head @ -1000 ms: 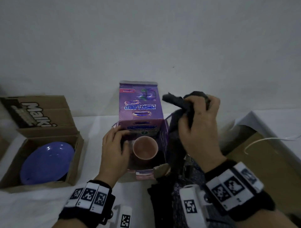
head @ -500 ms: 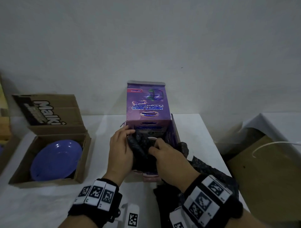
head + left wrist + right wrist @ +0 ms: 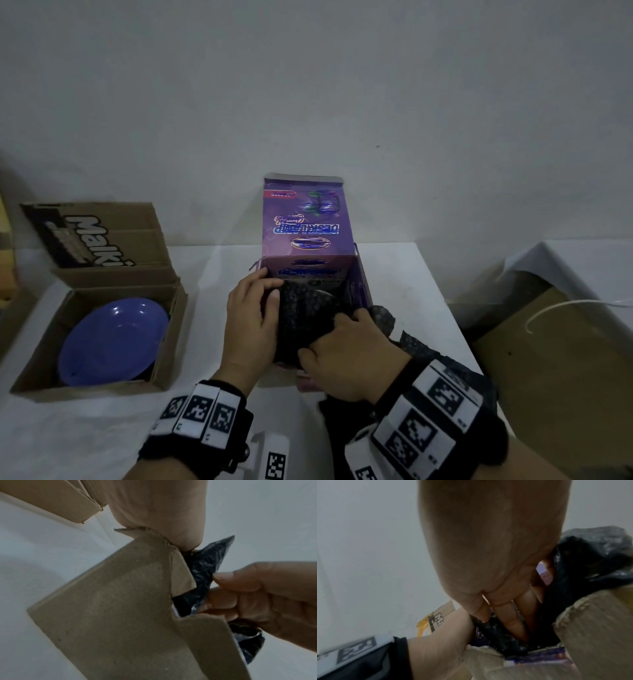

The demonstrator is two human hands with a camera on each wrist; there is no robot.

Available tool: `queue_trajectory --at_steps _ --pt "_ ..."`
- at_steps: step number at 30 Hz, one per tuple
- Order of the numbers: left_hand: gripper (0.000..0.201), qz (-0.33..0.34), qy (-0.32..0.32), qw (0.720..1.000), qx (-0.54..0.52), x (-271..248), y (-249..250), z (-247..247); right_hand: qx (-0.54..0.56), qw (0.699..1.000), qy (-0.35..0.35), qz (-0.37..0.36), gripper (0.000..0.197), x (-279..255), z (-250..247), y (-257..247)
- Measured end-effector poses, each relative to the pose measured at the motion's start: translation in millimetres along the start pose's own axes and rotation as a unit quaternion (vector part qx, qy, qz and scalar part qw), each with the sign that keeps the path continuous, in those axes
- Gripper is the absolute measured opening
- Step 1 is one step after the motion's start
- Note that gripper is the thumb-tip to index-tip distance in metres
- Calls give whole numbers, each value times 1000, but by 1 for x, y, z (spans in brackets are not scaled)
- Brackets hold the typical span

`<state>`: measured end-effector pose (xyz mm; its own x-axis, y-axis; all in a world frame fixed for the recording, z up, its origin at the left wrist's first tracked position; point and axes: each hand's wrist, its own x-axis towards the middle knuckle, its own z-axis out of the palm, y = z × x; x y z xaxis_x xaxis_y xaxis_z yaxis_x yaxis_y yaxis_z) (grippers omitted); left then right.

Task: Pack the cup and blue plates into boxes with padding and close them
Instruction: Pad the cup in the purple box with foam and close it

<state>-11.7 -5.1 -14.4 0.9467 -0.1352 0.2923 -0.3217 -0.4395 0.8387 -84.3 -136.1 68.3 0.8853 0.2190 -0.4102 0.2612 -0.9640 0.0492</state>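
1. Right hand point(image 3: 346, 353) reaches down into the open top of the purple box point(image 3: 359, 284), fingers point(image 3: 510, 622) pushed among the black bubble wrap point(image 3: 305, 315); they lie fairly straight against the wrap, pressing it rather than clasping it.
2. Left hand point(image 3: 250, 318) rests on the box's left edge, its thumb and fingertips laid on the wrap at the opening; the fingers look only gently bent, and no firm hold shows.
3. From the left wrist view, the right hand's fingertips point(image 3: 223, 577) meet a fold of the wrap just behind a plain cardboard flap point(image 3: 120, 615) of the box.
4. Black wrap fills most of the box mouth, and a pale curved rim of the cup point(image 3: 323, 294) peeks out beneath it near the far side; the remainder of the cup is hidden.
5. More of the wrap spills over the box's right wall and trails onto the white table point(image 3: 421, 274) beside the right wrist.
6. The box's printed lid flap point(image 3: 308, 216) stands upright at the back, against the wall.
7. Well to the left sits a brown cardboard box point(image 3: 171, 342) with its flaps open, and a blue plate point(image 3: 113, 339) lies tilted inside it.
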Motion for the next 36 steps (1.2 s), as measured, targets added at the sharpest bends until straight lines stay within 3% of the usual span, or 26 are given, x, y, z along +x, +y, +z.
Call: queue_trajectory --at_steps 4,6,7,8,10,11,14,17,19,21,23,26,27,30,32,33,36 --pt "49 24 -36 996 73 0 -3 -1 -9 1000 20 20 87 -1 11 -4" --pt "55 35 -68 989 130 0 -8 0 16 997 76 8 61 -7 11 3" --pt "52 37 -77 986 146 1 -10 1 37 994 97 27 41 -12 8 7" --pt "46 39 -83 984 153 1 -11 1 43 987 143 53 35 -17 6 14" --pt "37 42 -79 985 150 2 -9 2 45 980 152 123 54 -26 -1 30" --pt "40 49 -77 985 145 2 -7 2 44 978 136 154 51 -31 -8 39" --pt "61 73 -72 987 123 2 -2 1 79 962 212 155 24 -35 -11 54" --pt "59 88 -82 986 117 2 -2 0 129 958 233 110 24 -32 -13 43" --pt "58 102 -100 979 144 2 -4 -1 158 968 193 35 35 -29 -8 33" --pt "60 108 -119 970 185 1 -4 -2 79 991 106 -22 33 -26 -1 23" --pt "65 108 -126 963 214 1 -1 -1 30 999 20 -31 33 -22 5 15" --pt "64 99 -92 974 180 0 -2 1 44 996 -74 -9 76 -10 8 13" --pt "60 89 -75 982 151 0 -4 2 48 995 -87 -11 79 -8 7 13" --pt "49 39 -44 997 57 0 -7 2 72 996 -52 25 33 -6 -6 14" --pt "44 19 -34 999 26 -1 -6 3 138 990 27 30 24 -2 -14 16" --pt "43 10 -27 1000 10 -1 -5 4 188 982 26 22 27 0 -17 17" --pt "40 -5 -16 1000 -24 0 -3 3 374 920 -113 38 38 12 -12 11"
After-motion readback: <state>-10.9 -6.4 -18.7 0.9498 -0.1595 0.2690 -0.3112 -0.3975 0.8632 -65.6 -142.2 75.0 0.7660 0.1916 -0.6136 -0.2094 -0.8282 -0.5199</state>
